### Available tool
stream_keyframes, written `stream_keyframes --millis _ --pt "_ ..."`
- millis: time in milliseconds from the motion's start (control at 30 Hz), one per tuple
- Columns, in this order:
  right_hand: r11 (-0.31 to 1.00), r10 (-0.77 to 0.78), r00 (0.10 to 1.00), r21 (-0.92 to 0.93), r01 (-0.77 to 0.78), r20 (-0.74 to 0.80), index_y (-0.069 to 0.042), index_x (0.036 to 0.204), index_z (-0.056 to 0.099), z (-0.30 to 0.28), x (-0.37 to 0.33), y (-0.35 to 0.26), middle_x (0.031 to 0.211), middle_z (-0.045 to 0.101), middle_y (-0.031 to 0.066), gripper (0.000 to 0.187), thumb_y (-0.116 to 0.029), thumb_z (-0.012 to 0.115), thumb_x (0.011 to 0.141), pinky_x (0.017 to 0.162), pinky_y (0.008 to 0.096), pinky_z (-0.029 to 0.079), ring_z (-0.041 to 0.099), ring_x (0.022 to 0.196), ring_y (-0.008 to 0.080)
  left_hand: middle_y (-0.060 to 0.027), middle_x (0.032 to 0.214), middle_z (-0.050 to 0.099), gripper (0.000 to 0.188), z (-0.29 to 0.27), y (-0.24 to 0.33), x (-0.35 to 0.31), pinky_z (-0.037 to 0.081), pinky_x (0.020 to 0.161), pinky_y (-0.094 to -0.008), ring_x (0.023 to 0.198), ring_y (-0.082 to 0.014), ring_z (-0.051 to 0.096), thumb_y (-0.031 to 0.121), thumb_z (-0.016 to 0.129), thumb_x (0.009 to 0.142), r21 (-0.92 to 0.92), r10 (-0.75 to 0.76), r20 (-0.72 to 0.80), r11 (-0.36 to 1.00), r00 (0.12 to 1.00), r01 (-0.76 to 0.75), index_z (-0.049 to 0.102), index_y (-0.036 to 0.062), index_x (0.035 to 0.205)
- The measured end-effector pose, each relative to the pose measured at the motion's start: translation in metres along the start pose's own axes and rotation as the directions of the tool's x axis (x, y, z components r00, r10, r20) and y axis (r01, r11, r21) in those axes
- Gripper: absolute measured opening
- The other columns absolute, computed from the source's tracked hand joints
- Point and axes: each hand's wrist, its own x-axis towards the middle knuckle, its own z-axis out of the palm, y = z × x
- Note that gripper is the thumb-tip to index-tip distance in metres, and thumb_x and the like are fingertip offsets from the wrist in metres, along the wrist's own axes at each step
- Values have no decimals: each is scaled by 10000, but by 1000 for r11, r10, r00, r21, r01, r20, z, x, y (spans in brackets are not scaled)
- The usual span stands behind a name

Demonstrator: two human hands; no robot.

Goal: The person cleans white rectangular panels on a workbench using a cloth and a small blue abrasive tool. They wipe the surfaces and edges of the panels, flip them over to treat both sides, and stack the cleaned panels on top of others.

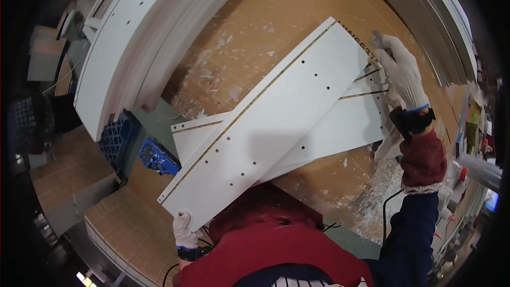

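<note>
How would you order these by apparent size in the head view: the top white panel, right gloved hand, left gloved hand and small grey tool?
Largest to smallest:
1. Top white panel
2. Right gloved hand
3. Left gloved hand
4. Small grey tool, judged by its visible part

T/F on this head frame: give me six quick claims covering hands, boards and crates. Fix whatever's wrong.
1. The left hand grips the near end of the top white board. True.
2. The right hand is bare. False: the right hand wears a white glove.
3. The right hand holds a small grey tool. True.
4. The top white board lies parallel to the one beneath. False: it lies crosswise over the lower white board.
5. Dark holes dot the face of the top white board. True.
6. The plastic crate at the left is red. False: the plastic crate is blue.
</note>
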Motion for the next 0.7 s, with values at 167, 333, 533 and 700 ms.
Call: stream_keyframes --millis 167,333,533,700 --pt "766 23 979 625 -148 203 -5 1057 591 -13 -57 -19 706 562 1 228 -151 596 882 513 200 409 506 564 58 -137 972 651 521 79 17 -24 567 564 -313 787 -203 678 129 702 803 71 204 98 975 974 -211 470 -31 1241" --pt "498 -182 925 842 -207 335 9 1020 590 -3 -136 -43 907 655 91 339 -252 716 845 690 249 477 566 692 97 -47 883 632 288 72 18 -41 491 652 -237 717 -128 604 8 647 750 186 360 -9 917 933 -352 603 -28 1032" --pt "387 -240 889 878 -280 390 32 1106 602 47 -191 -59 894 653 79 401 -217 743 827 642 254 472 570 707 111 7 785 592 159 98 57 -77 441 635 -230 701 -75 525 -7 627 736 493 391 183 757 902 -428 643 19 892" --pt "59 -249 965 995 -74 87 32 1162 550 63 -204 -70 1023 603 161 407 -213 690 868 814 356 517 580 758 198 -69 945 667 361 83 58 -94 508 716 -289 832 -199 629 115 695 765 649 488 506 328 711 -687 636 61 1116"
